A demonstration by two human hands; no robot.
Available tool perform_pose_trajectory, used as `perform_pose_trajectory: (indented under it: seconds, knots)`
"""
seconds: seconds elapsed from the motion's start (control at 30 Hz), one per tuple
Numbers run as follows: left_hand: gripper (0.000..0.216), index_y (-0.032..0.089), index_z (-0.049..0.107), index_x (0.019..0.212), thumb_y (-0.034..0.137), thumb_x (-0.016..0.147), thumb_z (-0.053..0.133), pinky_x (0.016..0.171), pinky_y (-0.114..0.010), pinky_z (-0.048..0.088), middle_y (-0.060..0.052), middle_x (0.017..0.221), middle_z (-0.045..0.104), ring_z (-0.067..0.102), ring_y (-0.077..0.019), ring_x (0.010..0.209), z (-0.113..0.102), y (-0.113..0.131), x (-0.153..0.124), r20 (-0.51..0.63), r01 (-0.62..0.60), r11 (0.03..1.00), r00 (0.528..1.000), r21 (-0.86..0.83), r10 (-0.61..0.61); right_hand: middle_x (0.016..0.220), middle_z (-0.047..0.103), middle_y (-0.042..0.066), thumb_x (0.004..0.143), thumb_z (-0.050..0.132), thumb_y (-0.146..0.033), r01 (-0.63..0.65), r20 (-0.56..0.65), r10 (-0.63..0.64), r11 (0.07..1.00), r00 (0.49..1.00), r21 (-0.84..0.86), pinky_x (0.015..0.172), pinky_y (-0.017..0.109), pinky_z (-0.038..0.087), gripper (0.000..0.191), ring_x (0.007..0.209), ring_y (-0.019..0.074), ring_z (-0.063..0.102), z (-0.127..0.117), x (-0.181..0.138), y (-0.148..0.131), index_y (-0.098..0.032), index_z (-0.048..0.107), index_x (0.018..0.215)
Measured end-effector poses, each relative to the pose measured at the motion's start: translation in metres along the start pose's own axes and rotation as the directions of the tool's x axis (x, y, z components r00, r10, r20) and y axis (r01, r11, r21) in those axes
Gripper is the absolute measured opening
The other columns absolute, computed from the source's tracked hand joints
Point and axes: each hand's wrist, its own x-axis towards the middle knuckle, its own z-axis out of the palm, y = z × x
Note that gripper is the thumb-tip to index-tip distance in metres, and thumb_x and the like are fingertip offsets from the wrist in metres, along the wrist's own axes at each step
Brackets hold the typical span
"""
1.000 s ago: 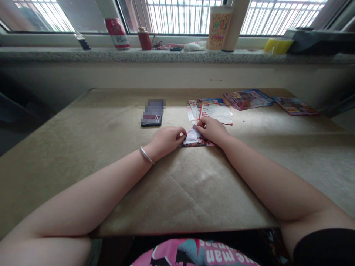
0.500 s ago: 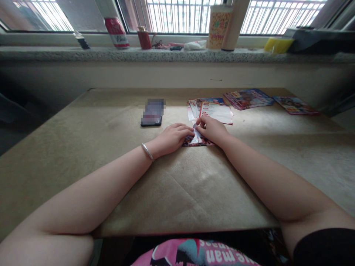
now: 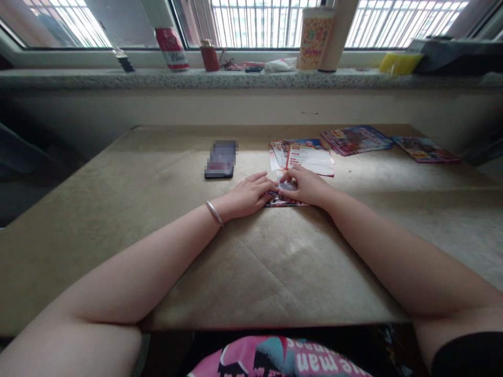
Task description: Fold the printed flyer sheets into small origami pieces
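Note:
A small printed sheet (image 3: 288, 203), colourful with pale parts showing, lies on the table under both hands. My left hand (image 3: 251, 195), a silver bangle at its wrist, rests on the sheet's left side with fingers stretched out and lying flat. From the right, my right hand (image 3: 312, 187) curves its thumb and fingers around a pale folded part of the same sheet; the fingertips of both hands nearly meet. Just beyond the hands, printed cards (image 3: 310, 158) lie fanned, a white one with red marks on top. My fingers hide much of the sheet.
A phone (image 3: 220, 159) lies left of the cards. Farther right are a stack of colourful booklets (image 3: 357, 140) and another small pile (image 3: 426, 150). On the windowsill stand a red-and-white can (image 3: 172, 50), a red bottle (image 3: 209, 56), a patterned cup (image 3: 314, 42) and a yellow object (image 3: 401, 63).
My right thumb has shifted nearer to me, away from the forefinger, over the pale part of the sheet. My left hand stays on the sheet. The whole view has shifted slightly.

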Motion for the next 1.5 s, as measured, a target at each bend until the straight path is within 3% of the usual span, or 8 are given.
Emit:
perform_pose_trajectory:
  seconds: [0.27, 0.67, 1.07, 1.27, 1.37, 1.5]
  knots:
    - [0.029, 0.021, 0.059, 0.119, 0.030, 0.097, 0.042, 0.114, -0.045, 0.032, -0.006, 0.129, 0.058, 0.035, -0.0280, 0.138, 0.001, -0.002, 0.001, 0.008, -0.013, 1.000, 1.000, 0.011, 0.013, 0.110, 0.058, 0.011, 0.067, 0.075, -0.059, 0.066, 0.005, -0.065, 0.997, 0.998, -0.047, 0.090, 0.039, 0.046, 0.058, 0.103, 0.0273, 0.057, 0.001, -0.007, 0.004, -0.021, 0.065, 0.108]
    - [0.031, 0.023, 0.058, 0.113, 0.043, 0.091, 0.054, 0.106, -0.046, 0.036, -0.007, 0.118, 0.057, 0.052, -0.0247, 0.114, -0.006, 0.013, 0.005, 0.019, 0.035, 0.996, 0.999, 0.087, -0.037, 0.109, 0.059, 0.011, 0.069, 0.068, -0.063, 0.112, 0.006, -0.112, 0.988, 0.994, -0.102, 0.089, 0.040, 0.046, 0.061, 0.101, 0.0280, 0.058, -0.003, -0.011, 0.001, -0.021, 0.064, 0.112]
    - [0.035, 0.024, 0.056, 0.116, 0.047, 0.089, 0.054, 0.109, -0.049, 0.032, -0.007, 0.122, 0.056, 0.050, -0.0253, 0.117, -0.005, 0.017, 0.005, 0.023, 0.074, 0.995, 0.997, 0.069, -0.076, 0.109, 0.059, 0.011, 0.071, 0.066, -0.065, 0.113, -0.005, -0.114, 0.986, 0.993, -0.122, 0.089, 0.040, 0.046, 0.061, 0.101, 0.0280, 0.057, -0.003, -0.014, 0.000, -0.021, 0.063, 0.114]
    - [0.039, 0.026, 0.055, 0.118, 0.051, 0.088, 0.054, 0.112, -0.055, 0.024, -0.007, 0.126, 0.055, 0.047, -0.0273, 0.123, -0.008, 0.016, 0.006, 0.073, 0.099, 0.995, 0.992, 0.027, -0.100, 0.111, 0.059, 0.012, 0.071, 0.067, -0.065, 0.115, 0.006, -0.116, 0.985, 0.993, -0.128, 0.090, 0.040, 0.046, 0.064, 0.102, 0.0282, 0.058, -0.004, -0.013, 0.001, -0.020, 0.063, 0.116]
    - [0.040, 0.024, 0.056, 0.117, 0.052, 0.088, 0.054, 0.110, -0.054, 0.026, -0.008, 0.124, 0.056, 0.047, -0.0283, 0.122, -0.013, 0.018, 0.006, 0.097, 0.107, 0.994, 0.989, 0.021, -0.108, 0.112, 0.059, 0.011, 0.070, 0.069, -0.064, 0.116, 0.008, -0.115, 0.987, 0.993, -0.111, 0.091, 0.040, 0.046, 0.064, 0.103, 0.0281, 0.057, -0.005, -0.013, 0.002, -0.022, 0.063, 0.117]
    - [0.046, 0.023, 0.056, 0.122, 0.053, 0.087, 0.055, 0.113, -0.051, 0.023, -0.008, 0.133, 0.054, 0.034, -0.0314, 0.136, -0.017, 0.015, 0.006, 0.143, 0.123, 0.992, 0.983, -0.018, -0.119, 0.113, 0.058, 0.011, 0.069, 0.069, -0.065, 0.109, 0.015, -0.108, 0.989, 0.994, -0.096, 0.091, 0.041, 0.046, 0.065, 0.104, 0.0282, 0.057, -0.005, -0.014, 0.002, -0.022, 0.063, 0.118]
